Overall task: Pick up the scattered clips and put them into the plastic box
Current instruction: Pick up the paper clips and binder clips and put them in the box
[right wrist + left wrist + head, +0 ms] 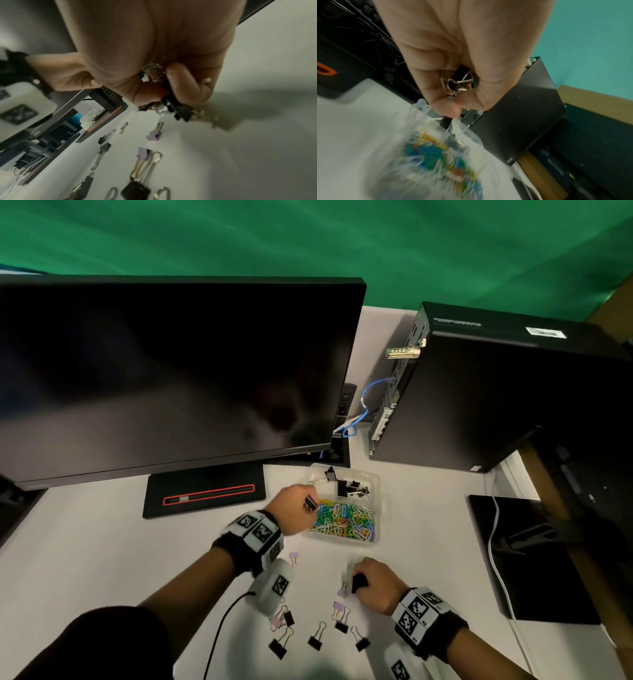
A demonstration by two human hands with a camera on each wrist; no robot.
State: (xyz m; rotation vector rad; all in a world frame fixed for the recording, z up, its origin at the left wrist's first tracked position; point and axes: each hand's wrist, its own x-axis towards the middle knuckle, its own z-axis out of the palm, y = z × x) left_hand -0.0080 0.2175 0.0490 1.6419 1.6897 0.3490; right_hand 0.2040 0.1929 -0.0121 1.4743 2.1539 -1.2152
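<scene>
Left hand (297, 510) pinches a black clip (310, 503) at the plastic box (375, 539) edge, right hand (375, 585) clamped on another black binder clip (359, 582) — let go early and it lands in the paperclips (346, 520), or bounces out.

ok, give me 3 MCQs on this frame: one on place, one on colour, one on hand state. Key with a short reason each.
1. Where is the left hand?
A. at the plastic box's left rim
B. on the monitor stand
C. beside the computer tower

2. Besides black, what colour are the loose binder clips on the table?
A. red
B. lilac
C. green

3. What is the right hand doing?
A. lying flat and empty
B. gripping black binder clips
C. holding a cable

Key:
1 A, the head view shows it at the rim by the coloured paper clips.
2 B, a lilac binder clip lies beside black ones.
3 B, the fingers curl round black binder clips.
</scene>
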